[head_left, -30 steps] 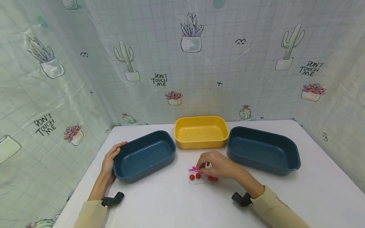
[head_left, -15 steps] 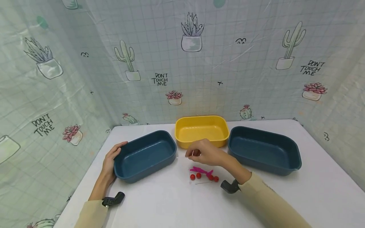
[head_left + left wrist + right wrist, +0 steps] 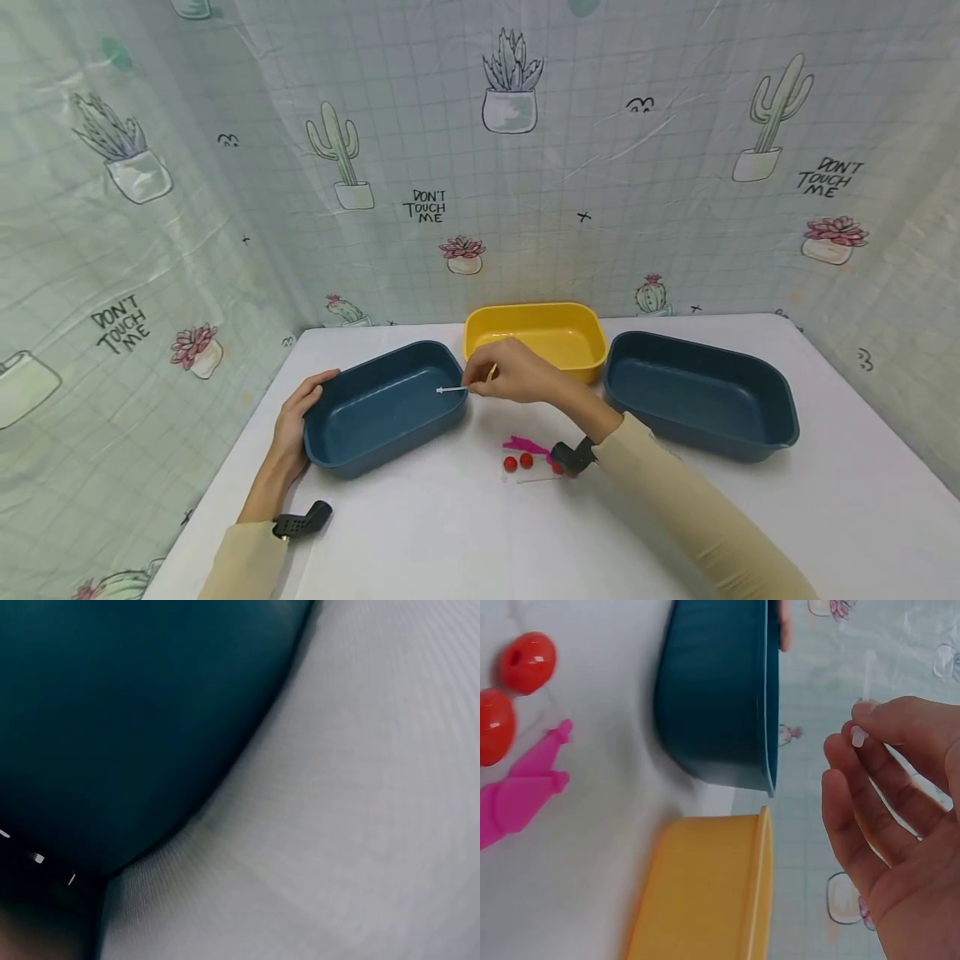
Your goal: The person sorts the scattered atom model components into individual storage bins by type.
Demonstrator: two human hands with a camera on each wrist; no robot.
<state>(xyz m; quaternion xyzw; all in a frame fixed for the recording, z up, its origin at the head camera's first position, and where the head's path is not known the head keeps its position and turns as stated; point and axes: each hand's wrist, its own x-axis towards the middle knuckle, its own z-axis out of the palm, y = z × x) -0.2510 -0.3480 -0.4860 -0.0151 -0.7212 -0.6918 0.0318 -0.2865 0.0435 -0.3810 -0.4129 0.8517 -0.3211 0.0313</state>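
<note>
My right hand point(image 3: 517, 371) pinches a thin white stick point(image 3: 450, 389) with a small knob at its end, between thumb and fingertips. The stick reaches over the right end of the left dark blue bin point(image 3: 382, 454). In the right wrist view, a pale tip point(image 3: 858, 736) of it shows between thumb and forefinger. My left hand point(image 3: 288, 429) rests along the outside of that bin's left end, fingers fairly straight at the rim; the left wrist view shows mostly bin wall point(image 3: 135, 735). Red balls point(image 3: 511, 464) and bright pink pieces point(image 3: 527, 445) lie on the table, partly under my right wrist.
A yellow bin point(image 3: 592, 372) stands at the back middle, partly behind my right hand. Right of it is another dark blue bin point(image 3: 697, 396). A thin pale rod point(image 3: 538, 480) lies near the red balls on the white table point(image 3: 450, 533). A patterned curtain point(image 3: 555, 183) surrounds the table.
My right hand has lifted from the pink and red pieces and moved up and left to the left bin, bringing the white stick. My left hand has stayed at the bin.
</note>
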